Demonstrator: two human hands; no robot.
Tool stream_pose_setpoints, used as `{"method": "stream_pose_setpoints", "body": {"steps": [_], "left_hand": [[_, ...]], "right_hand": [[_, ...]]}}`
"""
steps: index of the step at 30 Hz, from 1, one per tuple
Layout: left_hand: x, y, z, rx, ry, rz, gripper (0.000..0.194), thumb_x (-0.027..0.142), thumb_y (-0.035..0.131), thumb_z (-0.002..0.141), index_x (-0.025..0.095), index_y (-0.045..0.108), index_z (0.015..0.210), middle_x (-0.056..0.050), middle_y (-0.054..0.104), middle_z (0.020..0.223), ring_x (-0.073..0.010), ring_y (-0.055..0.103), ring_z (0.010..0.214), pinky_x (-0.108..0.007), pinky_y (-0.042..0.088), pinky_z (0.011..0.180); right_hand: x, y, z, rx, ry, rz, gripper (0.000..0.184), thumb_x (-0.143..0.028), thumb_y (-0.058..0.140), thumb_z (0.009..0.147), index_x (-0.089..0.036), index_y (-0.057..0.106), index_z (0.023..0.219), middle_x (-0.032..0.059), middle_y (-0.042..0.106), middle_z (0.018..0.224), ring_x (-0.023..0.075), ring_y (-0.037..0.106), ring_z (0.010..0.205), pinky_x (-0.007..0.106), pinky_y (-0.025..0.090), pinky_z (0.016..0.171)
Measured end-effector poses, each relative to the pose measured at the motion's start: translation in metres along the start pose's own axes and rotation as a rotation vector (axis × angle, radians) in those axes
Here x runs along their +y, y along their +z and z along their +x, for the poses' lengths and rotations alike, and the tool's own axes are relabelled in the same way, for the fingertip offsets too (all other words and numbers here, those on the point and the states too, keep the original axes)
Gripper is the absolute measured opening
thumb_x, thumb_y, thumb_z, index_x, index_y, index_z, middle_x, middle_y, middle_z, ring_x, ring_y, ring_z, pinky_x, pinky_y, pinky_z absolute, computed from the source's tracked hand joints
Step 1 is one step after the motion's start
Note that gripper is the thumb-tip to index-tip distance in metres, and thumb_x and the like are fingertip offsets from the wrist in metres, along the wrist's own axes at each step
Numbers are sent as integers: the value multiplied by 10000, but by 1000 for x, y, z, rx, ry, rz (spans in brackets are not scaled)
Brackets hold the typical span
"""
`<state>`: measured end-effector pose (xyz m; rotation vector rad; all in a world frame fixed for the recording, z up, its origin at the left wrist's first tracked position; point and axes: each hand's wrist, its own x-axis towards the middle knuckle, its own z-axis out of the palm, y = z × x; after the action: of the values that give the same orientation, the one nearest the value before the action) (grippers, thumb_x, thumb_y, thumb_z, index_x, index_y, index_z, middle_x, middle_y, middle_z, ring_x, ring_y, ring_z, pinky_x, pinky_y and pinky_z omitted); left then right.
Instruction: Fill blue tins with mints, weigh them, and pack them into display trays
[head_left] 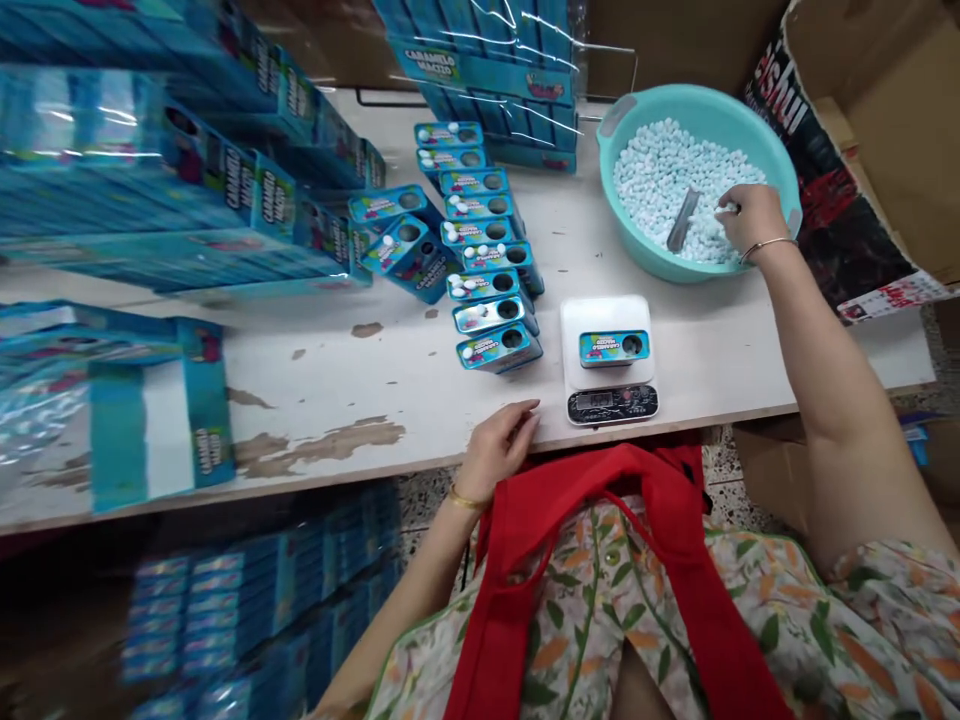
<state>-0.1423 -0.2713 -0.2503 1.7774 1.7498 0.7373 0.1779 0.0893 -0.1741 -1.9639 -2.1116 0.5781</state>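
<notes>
My right hand [750, 218] reaches into a teal basin [780, 165] full of small white candies [660, 170] and pinches a few of them. A grey scoop [683, 219] lies in the candies just left of that hand. My left hand [499, 445] rests on the table's front edge with fingers loosely curled and holds nothing. A small blue candy box [613, 347] stands on a white digital scale [607, 400] between the two hands. Left of the scale runs a row of several similar blue boxes [487, 260], some with candies on top.
Stacks of wrapped blue cartons [187, 180] fill the table's left side and more [495, 70] stand at the back. A cardboard box [877, 130] sits at the right. Further blue packs [262, 600] lie under the table [390, 390]. A red strap crosses my lap.
</notes>
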Motion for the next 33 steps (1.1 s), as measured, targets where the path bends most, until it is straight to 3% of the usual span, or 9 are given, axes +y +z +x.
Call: {"method": "stream_pose_setpoints", "body": {"steps": [3,5,8,11,14,19,23,28,33], "left_hand": [[-7,2,2,-1,10,7,386,382,518,1002,92,720,1156,-140,781,987,-208,747,860,-308,611,809],[-11,4,3,-9,7,7,388,393,515,1000,103,718,1159,-140,784,1012,-213,753,866,-317,617,816],[-13,8,4,-7,1,4,385,399,515,995,108,718,1144,-148,786,1037,-220,759,874,-327,623,818],[-13,11,2,-5,-16,-5,376,400,514,991,116,718,1129,-149,787,1039,-227,761,887,-335,626,819],[-12,11,-3,-17,-53,-17,371,402,508,984,130,713,1130,-142,784,1047,-229,756,920,-352,624,858],[-12,10,-9,-41,-100,-24,380,409,505,976,135,699,1153,-139,774,1077,-230,744,955,-364,616,893],[-10,10,-10,-32,-87,-13,366,404,500,974,149,701,1142,-126,779,1071,-215,743,946,-342,609,888],[-9,9,-9,-37,-88,-15,365,406,495,971,151,699,1136,-127,780,1061,-217,740,946,-346,605,886],[-10,10,-9,-42,-102,-29,369,403,493,967,146,701,1131,-133,778,1066,-219,734,954,-350,600,901]], "right_hand": [[4,-8,-2,6,230,589,109,-78,624,871,-163,621,803,34,629,776,154,662,772,292,586,759],[3,-11,-3,-73,378,941,171,-84,561,920,-159,578,768,12,580,694,93,594,642,178,513,571],[-2,-12,-6,-92,477,1128,285,-88,470,995,-153,542,727,0,537,638,55,542,581,108,422,463],[-14,-14,-16,-43,466,1050,320,-20,475,986,-155,529,701,-12,529,602,41,497,528,95,380,432],[-35,-21,-42,-80,335,959,307,-16,532,978,-149,553,702,-15,548,600,32,457,488,111,339,416],[-74,-37,-109,-425,-14,830,113,-83,673,924,-126,660,821,-17,587,649,36,479,526,149,347,456],[-88,-33,-144,-642,-220,600,68,-186,780,859,-155,720,866,-28,556,606,78,470,563,220,373,520],[-88,-19,-149,-607,-344,385,157,-287,841,788,-194,753,879,-14,553,639,147,538,690,288,394,627],[-87,-19,-149,-553,-439,233,260,-407,819,797,-189,765,926,0,570,676,150,541,727,289,396,658]]}}
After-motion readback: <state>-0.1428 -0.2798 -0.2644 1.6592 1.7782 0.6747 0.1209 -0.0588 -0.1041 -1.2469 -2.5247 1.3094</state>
